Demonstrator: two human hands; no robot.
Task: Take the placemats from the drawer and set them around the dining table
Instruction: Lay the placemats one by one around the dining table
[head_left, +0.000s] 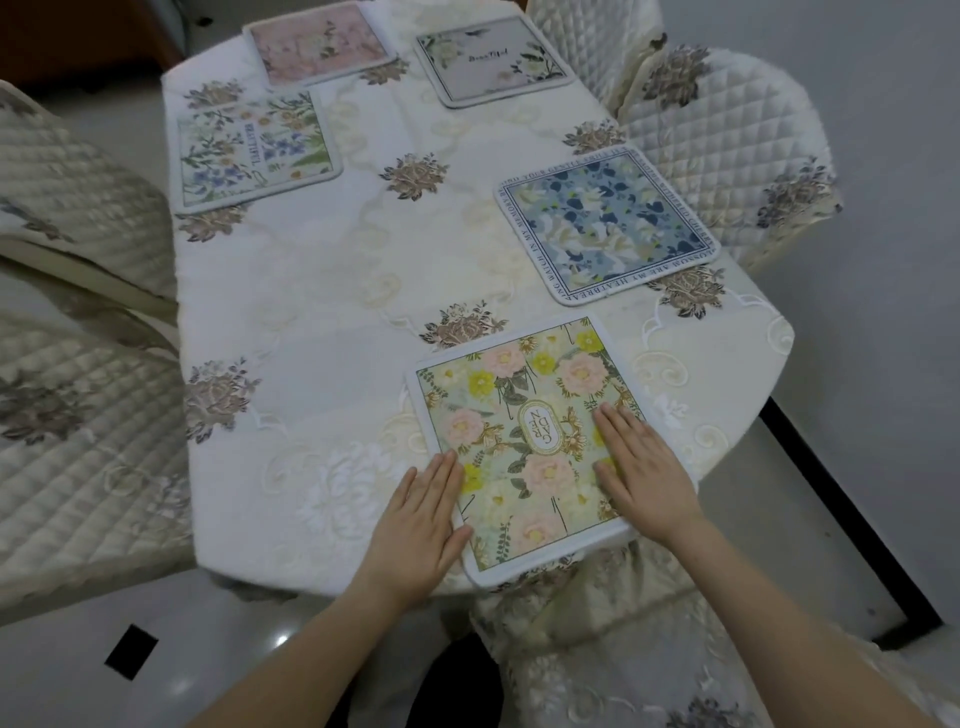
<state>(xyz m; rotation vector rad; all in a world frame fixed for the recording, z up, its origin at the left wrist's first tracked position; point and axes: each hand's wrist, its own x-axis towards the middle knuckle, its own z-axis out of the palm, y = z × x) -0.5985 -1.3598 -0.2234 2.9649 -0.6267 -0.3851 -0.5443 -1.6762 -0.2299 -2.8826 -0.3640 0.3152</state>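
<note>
Left hand (423, 519) and right hand (641, 470), both flat with fingers together, press opposite edges of a yellow-and-pink floral placemat (524, 441) at the desk's (322, 312) near edge (four other placemats (605, 223) lie beyond).

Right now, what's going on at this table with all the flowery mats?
A person is setting placemats around the dining table. Both hands lie flat on the nearest mat, the left hand at its left edge and the right hand on its right side. Four other mats are already laid out: blue, grey, pink and green-bordered.
</note>
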